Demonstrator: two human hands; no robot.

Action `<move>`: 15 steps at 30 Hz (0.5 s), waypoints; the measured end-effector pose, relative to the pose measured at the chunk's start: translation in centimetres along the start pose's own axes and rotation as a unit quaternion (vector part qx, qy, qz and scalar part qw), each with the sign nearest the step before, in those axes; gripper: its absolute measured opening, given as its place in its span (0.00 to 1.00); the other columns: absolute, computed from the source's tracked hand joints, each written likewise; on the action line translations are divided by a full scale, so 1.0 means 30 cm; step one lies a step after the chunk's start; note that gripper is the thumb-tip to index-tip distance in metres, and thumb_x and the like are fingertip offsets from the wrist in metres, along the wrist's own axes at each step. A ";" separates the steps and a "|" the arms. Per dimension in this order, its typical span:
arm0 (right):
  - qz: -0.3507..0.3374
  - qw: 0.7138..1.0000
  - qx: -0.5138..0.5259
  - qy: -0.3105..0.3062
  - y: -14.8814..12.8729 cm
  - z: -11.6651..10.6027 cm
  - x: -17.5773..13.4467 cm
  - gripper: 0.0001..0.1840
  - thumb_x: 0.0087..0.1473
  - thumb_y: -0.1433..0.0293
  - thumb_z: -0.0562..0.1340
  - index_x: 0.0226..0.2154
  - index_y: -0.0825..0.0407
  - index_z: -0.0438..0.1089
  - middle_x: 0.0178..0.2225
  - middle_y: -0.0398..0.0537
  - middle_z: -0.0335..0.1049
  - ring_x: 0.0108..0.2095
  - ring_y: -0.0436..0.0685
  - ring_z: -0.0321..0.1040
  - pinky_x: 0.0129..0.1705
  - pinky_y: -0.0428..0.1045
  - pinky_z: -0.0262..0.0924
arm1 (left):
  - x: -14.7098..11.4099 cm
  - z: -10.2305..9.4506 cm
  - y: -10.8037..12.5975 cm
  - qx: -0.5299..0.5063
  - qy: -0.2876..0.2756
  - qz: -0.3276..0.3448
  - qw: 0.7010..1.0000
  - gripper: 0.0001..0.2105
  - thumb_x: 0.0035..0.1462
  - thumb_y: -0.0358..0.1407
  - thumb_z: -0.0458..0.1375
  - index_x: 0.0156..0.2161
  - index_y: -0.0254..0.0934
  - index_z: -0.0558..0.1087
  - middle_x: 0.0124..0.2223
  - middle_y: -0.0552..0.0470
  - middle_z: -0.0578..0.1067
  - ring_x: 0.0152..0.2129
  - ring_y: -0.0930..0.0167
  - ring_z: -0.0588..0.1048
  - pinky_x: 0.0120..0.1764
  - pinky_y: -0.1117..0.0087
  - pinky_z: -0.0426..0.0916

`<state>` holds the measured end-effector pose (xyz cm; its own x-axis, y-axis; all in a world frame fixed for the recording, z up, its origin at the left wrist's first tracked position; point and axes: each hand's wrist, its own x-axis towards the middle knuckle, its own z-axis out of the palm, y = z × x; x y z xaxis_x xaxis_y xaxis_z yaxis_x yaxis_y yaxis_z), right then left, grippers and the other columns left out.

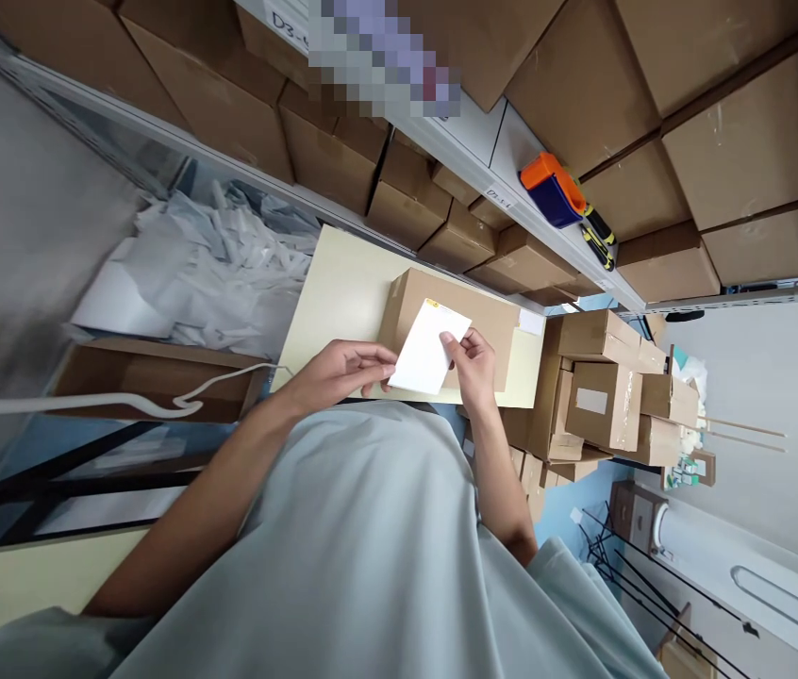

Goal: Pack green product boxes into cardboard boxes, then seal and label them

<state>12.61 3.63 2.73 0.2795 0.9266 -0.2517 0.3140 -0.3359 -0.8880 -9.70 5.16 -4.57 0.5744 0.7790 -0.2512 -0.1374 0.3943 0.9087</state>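
Note:
A white sheet of paper [428, 351] with a small yellow mark at its top corner is held tilted over a closed cardboard box [406, 306]. My right hand [473, 363] pinches the sheet's right edge, its thumb lying on the face of the paper. On the other side, my left hand [346, 368] has its thumb and fingers at the lower left edge of the sheet, gripping it lightly. The box stands on a cream tabletop [332, 292], partly covered by the sheet. A small white label [530, 322] shows near the box's right end.
Shelves full of cardboard boxes [332, 137] run behind the table. An orange and blue tape dispenser [555, 193] lies on a shelf ledge. Crumpled white wrapping [222, 264] is heaped at left, near a white cable [123, 404]. Stacked cartons [593, 405] stand at right.

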 end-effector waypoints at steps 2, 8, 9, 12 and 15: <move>-0.003 1.000 0.008 0.010 -0.002 -0.005 0.004 0.32 0.52 0.37 0.73 0.36 0.48 0.72 0.30 0.44 0.74 0.30 0.53 0.65 0.29 0.49 0.61 | -0.010 -0.002 -0.009 0.003 -0.021 -0.010 1.000 0.25 0.50 0.61 0.70 0.37 0.40 0.83 0.28 0.48 0.82 0.23 0.67 0.75 0.26 0.67 0.71; -0.005 0.999 0.034 0.031 -0.014 -0.020 0.008 0.32 0.50 0.39 0.75 0.36 0.49 0.73 0.29 0.42 0.73 0.30 0.52 0.64 0.28 0.48 0.60 | -0.021 0.012 -0.011 0.008 -0.028 -0.020 0.999 0.21 0.52 0.55 0.68 0.38 0.39 0.80 0.37 0.45 0.86 0.29 0.67 0.78 0.30 0.68 0.70; -0.004 0.999 0.037 0.032 -0.015 -0.022 0.008 0.31 0.50 0.40 0.75 0.37 0.49 0.73 0.30 0.42 0.74 0.30 0.51 0.64 0.29 0.47 0.60 | -0.021 0.013 -0.009 0.008 -0.027 -0.018 0.999 0.21 0.53 0.55 0.68 0.38 0.39 0.79 0.37 0.44 0.86 0.29 0.67 0.78 0.30 0.69 0.70; 0.001 0.999 0.038 0.033 0.000 -0.026 0.013 0.30 0.51 0.41 0.75 0.37 0.49 0.73 0.30 0.42 0.75 0.30 0.51 0.64 0.29 0.47 0.61 | -0.020 0.019 0.002 0.006 -0.028 -0.014 0.999 0.20 0.53 0.54 0.69 0.37 0.38 0.79 0.36 0.45 0.86 0.29 0.68 0.78 0.31 0.69 0.71; 0.018 0.999 0.029 0.025 0.046 -0.020 0.030 0.32 0.52 0.41 0.75 0.41 0.49 0.74 0.32 0.43 0.76 0.31 0.52 0.67 0.29 0.47 0.62 | -0.013 0.029 0.019 0.001 -0.024 -0.007 1.000 0.18 0.52 0.53 0.70 0.36 0.39 0.78 0.36 0.46 0.85 0.29 0.68 0.78 0.33 0.68 0.73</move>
<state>13.82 3.89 1.50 0.3346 0.9042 -0.2654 0.2502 -0.3568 -0.9001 -9.29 4.65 -3.67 0.6145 0.7493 -0.2468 -0.1276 0.4032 0.9062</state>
